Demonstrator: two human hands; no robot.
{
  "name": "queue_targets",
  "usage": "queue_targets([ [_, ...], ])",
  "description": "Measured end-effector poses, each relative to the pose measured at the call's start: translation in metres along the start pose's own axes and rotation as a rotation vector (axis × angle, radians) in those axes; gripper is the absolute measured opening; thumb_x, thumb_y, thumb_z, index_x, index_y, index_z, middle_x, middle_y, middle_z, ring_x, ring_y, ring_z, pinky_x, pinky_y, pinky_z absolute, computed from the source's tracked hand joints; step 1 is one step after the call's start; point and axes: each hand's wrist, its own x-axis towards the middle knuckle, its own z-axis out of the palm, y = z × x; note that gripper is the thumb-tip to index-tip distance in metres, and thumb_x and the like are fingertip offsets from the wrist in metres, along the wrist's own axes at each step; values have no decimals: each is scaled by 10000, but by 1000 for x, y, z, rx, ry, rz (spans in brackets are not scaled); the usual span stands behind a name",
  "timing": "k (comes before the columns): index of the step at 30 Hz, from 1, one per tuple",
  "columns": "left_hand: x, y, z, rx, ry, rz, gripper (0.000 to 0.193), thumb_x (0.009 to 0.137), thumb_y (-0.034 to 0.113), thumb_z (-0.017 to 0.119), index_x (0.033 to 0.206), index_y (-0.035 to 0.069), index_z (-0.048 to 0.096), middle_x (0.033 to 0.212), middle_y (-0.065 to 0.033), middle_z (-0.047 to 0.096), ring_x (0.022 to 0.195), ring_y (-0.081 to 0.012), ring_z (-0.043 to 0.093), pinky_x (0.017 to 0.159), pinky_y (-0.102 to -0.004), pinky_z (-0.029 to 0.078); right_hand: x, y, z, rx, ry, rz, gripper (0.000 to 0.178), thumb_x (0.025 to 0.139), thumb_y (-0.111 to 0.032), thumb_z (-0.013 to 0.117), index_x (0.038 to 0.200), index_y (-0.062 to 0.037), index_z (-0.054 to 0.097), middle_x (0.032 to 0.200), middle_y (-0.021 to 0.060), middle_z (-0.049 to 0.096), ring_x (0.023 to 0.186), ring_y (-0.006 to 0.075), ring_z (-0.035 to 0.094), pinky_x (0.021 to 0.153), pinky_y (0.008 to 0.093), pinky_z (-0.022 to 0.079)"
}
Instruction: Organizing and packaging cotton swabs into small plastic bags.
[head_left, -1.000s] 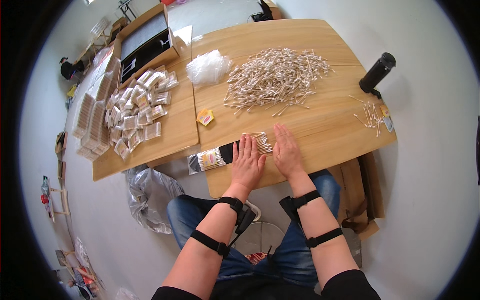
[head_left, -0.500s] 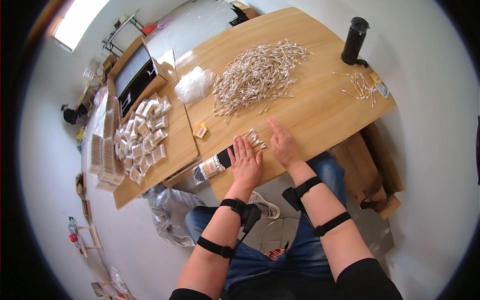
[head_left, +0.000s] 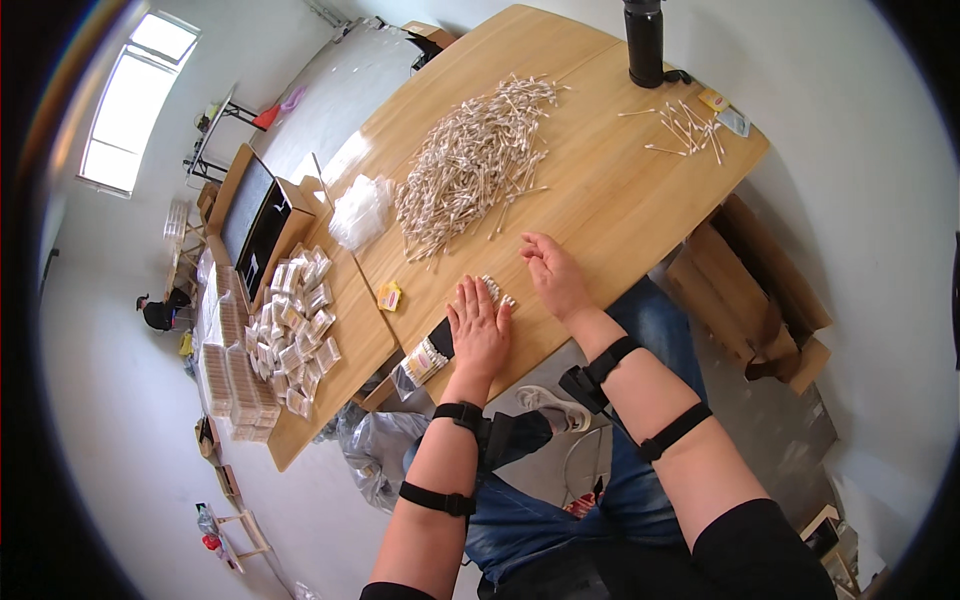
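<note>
Near the table's front edge my left hand (head_left: 480,325) lies flat with its fingers stretched over a small bundle of cotton swabs (head_left: 494,289), whose white tips show past the fingertips. Under and beside this hand is a black strip (head_left: 441,338). At its lower left end sits a clear printed bag of cotton swabs (head_left: 422,362). My right hand (head_left: 556,277) is held just right of the bundle, apart from it, with fingers curled in; what they hold, if anything, is hidden. Farther back lies a large loose heap of cotton swabs (head_left: 470,165).
Left of the heap are clear plastic bags (head_left: 362,212) and a small yellow card (head_left: 389,296). Filled packets (head_left: 300,330), stacked packs (head_left: 225,340) and an open carton (head_left: 245,215) stand farther left. A black bottle (head_left: 645,45) and scattered swabs (head_left: 687,130) are at the back right.
My right hand's fingers have gone from stretched out to curled. My left hand has covered more of the swab bundle. The whole view has turned slightly.
</note>
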Motion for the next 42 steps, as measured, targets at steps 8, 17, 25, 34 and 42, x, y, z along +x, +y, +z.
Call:
queue_targets([
  [8, 3, -8, -6, -18, 93, 39, 634, 1036, 426, 337, 1512, 9, 291, 1555, -165, 338, 1465, -301, 268, 1198, -510, 129, 2, 6, 5, 60, 5, -14, 328, 911, -66, 487, 1217, 5, 581, 1055, 176, 676, 963, 270, 670, 863, 357, 522],
  [17, -21, -8, -2, -144, 219, 60, 562, 1037, 323, 380, 1522, 53, 301, 1563, -159, 328, 1467, -294, 268, 1196, -490, 139, 2, 1, 7, 73, 0, -17, 335, 904, -51, 473, 1214, 17, 578, 1077, 188, 665, 982, 266, 665, 869, 359, 523],
  [25, -33, -11, 13, -153, 220, -107, 574, 1045, 340, 325, 1546, 69, 253, 1605, -157, 241, 1496, -284, 202, 1205, -463, 116, -21, -12, 8, -607, -211, -486, 422, 930, -150, 513, 1310, 33, 518, 1315, 211, 560, 1239, 331, 530, 1062, 408, 415],
  [34, -27, -6, 12, -96, 180, -185, 571, 1038, 343, 342, 1543, 84, 280, 1609, -99, 260, 1496, -249, 211, 1205, -453, 131, -30, -15, 19, -1060, -357, -496, 576, 951, -316, 489, 1438, -15, 427, 1508, 161, 412, 1437, 289, 318, 1196, 439, 190],
  [42, -27, -4, 15, -86, 195, -174, 565, 1024, 337, 374, 1525, 83, 320, 1599, -91, 287, 1491, -245, 226, 1206, -459, 134, -32, -16, 18, -1143, -403, -473, 551, 954, -285, 469, 1454, -56, 424, 1532, 123, 395, 1445, 257, 315, 1203, 449, 174],
])
